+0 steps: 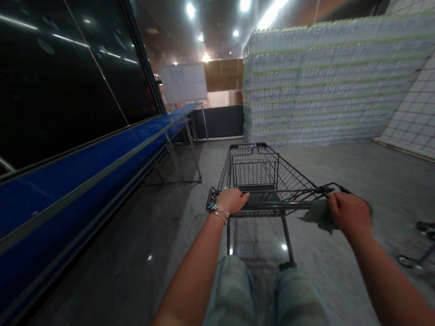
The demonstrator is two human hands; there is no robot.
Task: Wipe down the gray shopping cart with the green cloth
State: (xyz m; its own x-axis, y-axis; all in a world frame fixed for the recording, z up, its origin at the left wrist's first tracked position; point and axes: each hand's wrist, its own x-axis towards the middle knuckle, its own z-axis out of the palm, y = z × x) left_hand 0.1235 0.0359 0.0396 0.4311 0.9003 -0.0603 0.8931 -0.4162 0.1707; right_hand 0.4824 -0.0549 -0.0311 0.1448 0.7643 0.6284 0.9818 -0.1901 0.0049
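Black cart, grey-green cloth

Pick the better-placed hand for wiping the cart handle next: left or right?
Probably the right hand: it holds a grey-green cloth at the handle; the left hand grips it with no cloth visible.

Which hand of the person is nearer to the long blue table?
Left. The left hand, on the cart handle, is right of the blue table; the right hand, holding a cloth, is farther right.
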